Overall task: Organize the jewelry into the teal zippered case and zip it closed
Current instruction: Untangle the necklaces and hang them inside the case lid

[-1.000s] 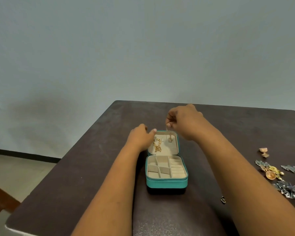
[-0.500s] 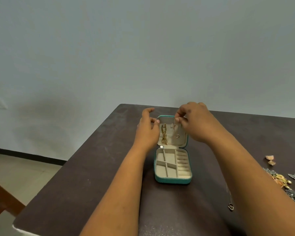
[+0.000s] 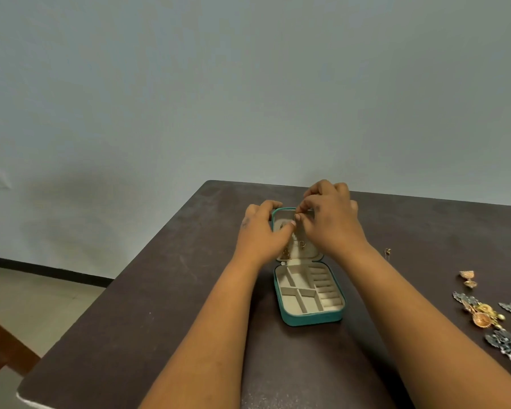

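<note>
Two hands work at the open teal zippered case (image 3: pixel 307 293) on the dark desk (image 3: pixel 160 290): left hand (image 3: pixel 260 234) grips its raised lid, right hand's (image 3: pixel 331 222) fingers (image 3: pixel 300 215) pinch small gold jewelry (image 3: pixel 297 216) against the lining.

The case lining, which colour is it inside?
Cream-beige lining inside the teal case; the head view shows it.

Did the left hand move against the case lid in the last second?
Yes. The left hand shifted right: from left of the lid, its thumb now reaches over it.
</note>
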